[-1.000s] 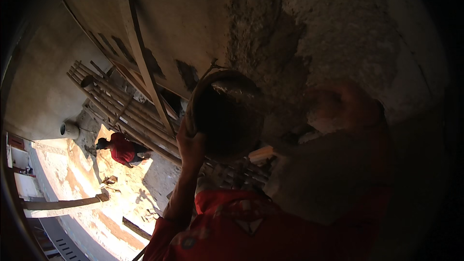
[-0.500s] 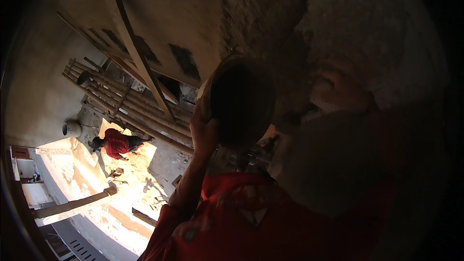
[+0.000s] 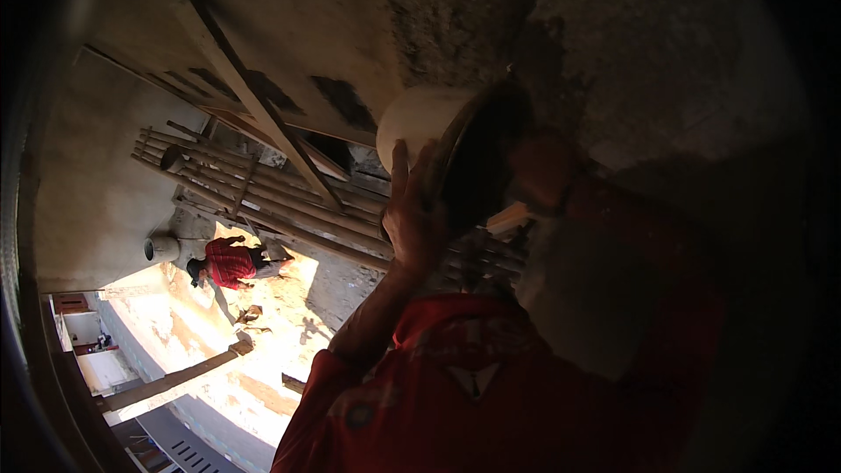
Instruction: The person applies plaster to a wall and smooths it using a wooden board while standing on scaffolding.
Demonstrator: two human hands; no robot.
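My left hand (image 3: 410,215) is closed round the side of a round bucket (image 3: 413,118), with fingers spread along its pale outer wall. The bucket is tipped sideways, its dark mouth facing right, and what it holds is too dark to make out. My right hand (image 3: 543,166) is at the bucket's mouth, its fingers lost in shadow, so I cannot tell what it holds. Above and right of both is a rough wall surface (image 3: 639,52) with darker, coarse patches of plaster.
A long timber (image 3: 245,96) slants at upper left above a rack of wooden poles (image 3: 272,223). A grey container (image 3: 160,248) sits at left. A person in red (image 3: 229,263) is in the sunlit area below, among scattered debris. A beam (image 3: 175,378) crosses at lower left.
The bucket has tilted, showing its outer side, and shifted right with my left hand. My right hand has moved left to its mouth. The other person has shifted slightly.
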